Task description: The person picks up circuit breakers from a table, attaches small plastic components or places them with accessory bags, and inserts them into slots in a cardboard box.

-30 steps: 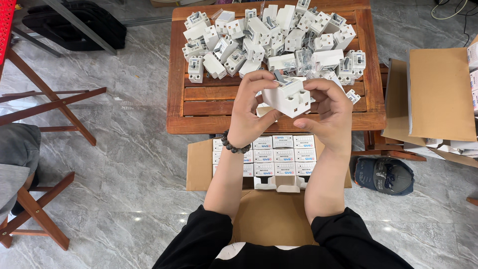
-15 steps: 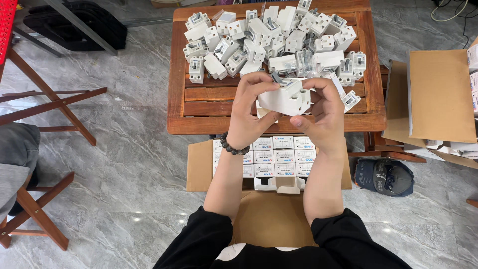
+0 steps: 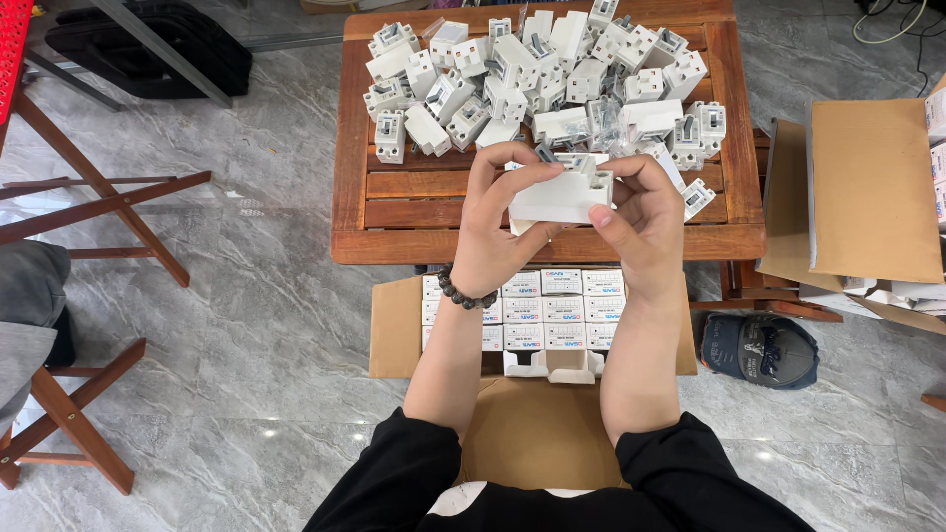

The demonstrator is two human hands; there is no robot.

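Observation:
My left hand [image 3: 498,222] and my right hand [image 3: 641,222] together hold one small white box-shaped electrical part [image 3: 559,195] above the near edge of a low wooden slatted table [image 3: 414,212]. The left fingers curl over its left end, and the right thumb and fingers pinch its right end. A heap of several white and grey parts [image 3: 532,74] of the same kind covers the far half of the table. Below my wrists an open cardboard carton [image 3: 394,330] on the floor holds rows of small white packed boxes [image 3: 562,310]. A dark bead bracelet sits on my left wrist.
Another open cardboard box [image 3: 872,192] stands at the right, with a dark blue cap [image 3: 759,350] on the floor beside it. Red-brown wooden folding frames [image 3: 89,212] stand at the left on the grey marble floor. A black bag [image 3: 148,44] lies at the far left.
The white part has been turned in my hands: its flat long side now faces me, and both hands have shifted slightly around it at the same spot above the table edge.

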